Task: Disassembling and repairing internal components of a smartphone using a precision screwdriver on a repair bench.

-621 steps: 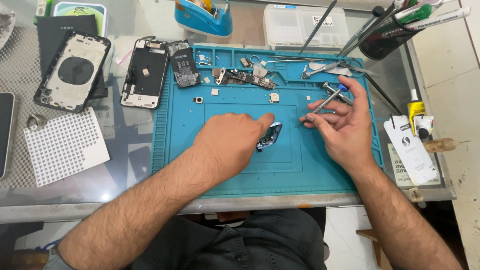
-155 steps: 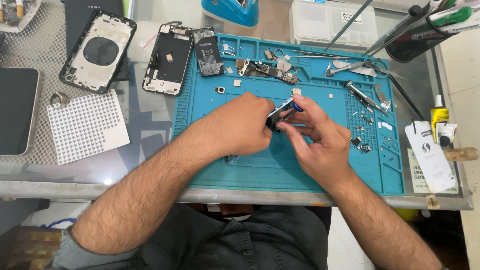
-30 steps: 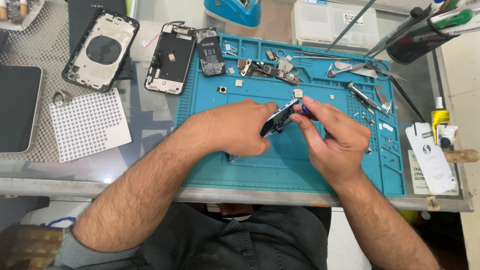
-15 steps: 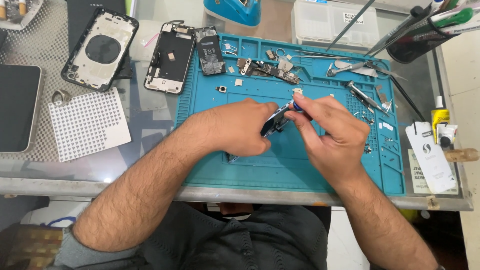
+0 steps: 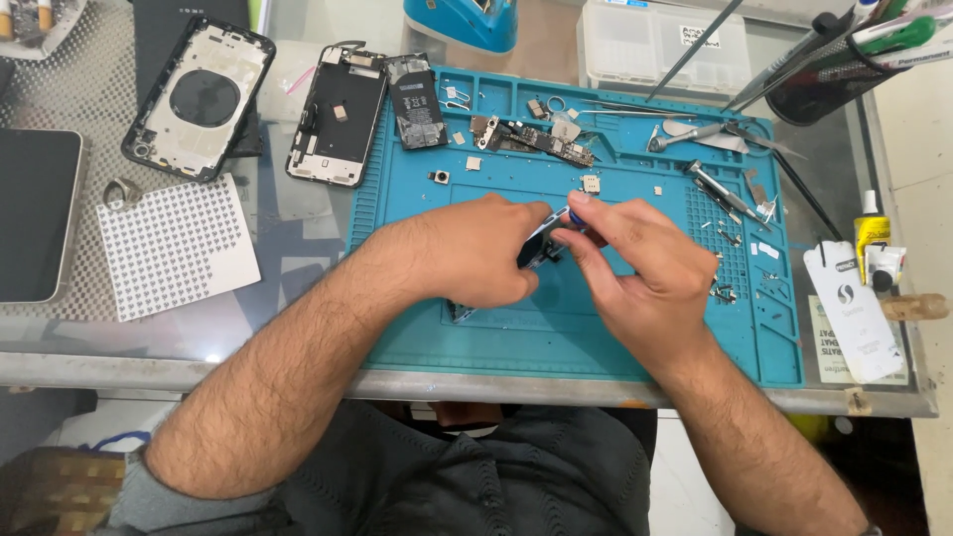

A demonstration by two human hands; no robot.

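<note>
Two hands meet over the middle of the blue mat (image 5: 596, 337), which lies on a glass bench top (image 5: 298, 228) with a metal front edge. The left hand (image 5: 476, 253) is curled around a small dark part (image 5: 541, 248), fingers closed on it, holding it tilted just above the mat. The right hand (image 5: 645, 268) pinches a thin blue-tipped tool (image 5: 574, 214) between thumb and fingertips, tip right at the upper end of the part. Can't tell exactly what the part is, it's mostly hidden by the fingers.

Everything else relative to the mat: a logic board (image 5: 536, 141) and loose bits sit along its top edge, tweezers (image 5: 695, 134) and a screwdriver (image 5: 725, 194) at its upper right. Just off its upper left corner lies an opened phone frame (image 5: 336, 119) with a battery (image 5: 417, 99) beside it, and further left a phone back (image 5: 199, 99) and a dotted white sheet (image 5: 174, 248). A dark screen (image 5: 35, 213) sits at the far left. Right of the mat there's a small yellow glue bottle (image 5: 872, 228) and a white card (image 5: 852, 308). Behind the mat are a blue tape dispenser (image 5: 462, 22), a clear box (image 5: 665, 45) and a black tool cup (image 5: 824, 84).
</note>
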